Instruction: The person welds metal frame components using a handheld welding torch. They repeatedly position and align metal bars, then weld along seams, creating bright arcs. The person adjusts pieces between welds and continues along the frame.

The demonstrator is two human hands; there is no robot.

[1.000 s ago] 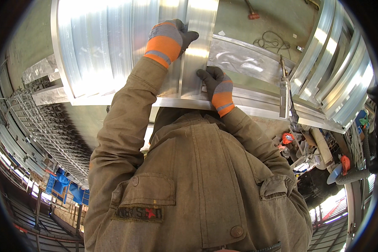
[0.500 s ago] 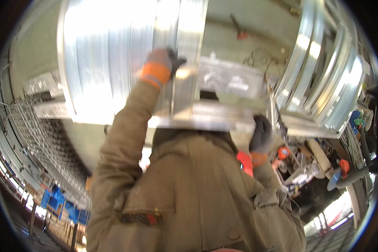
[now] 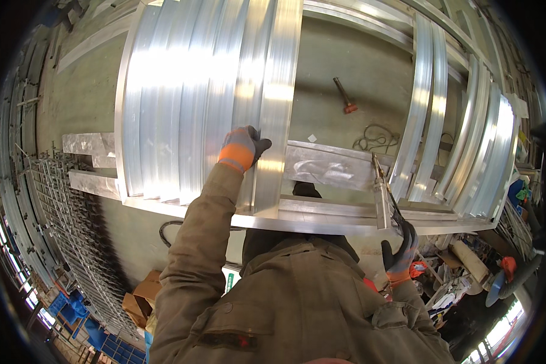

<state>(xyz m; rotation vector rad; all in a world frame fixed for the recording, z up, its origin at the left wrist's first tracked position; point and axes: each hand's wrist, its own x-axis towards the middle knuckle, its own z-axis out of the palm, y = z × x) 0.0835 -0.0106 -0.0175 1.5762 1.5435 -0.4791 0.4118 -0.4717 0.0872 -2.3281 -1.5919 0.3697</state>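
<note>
- Fingers of the left hand (image 3: 239, 148) curl over two aluminium slats (image 3: 279, 121), grip unclear.
- Right hand (image 3: 400, 253) gapes, thumb apart, beside one welding torch (image 3: 380, 172), touch unclear.
- One red-headed hammer (image 3: 347, 102).

No txt legible. Brown canvas jacket (image 3: 309, 285): dark rectangular chest patch (image 3: 224, 341) w/ red mark, lettering unclear. Green-and-white label (image 3: 230, 281) nr L sleeve (image 3: 197, 242): ditto.

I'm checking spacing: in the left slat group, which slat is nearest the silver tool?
The rightmost slat, bordering the open gap, close by the left hand; the others lie farther from the silver tool.
</note>
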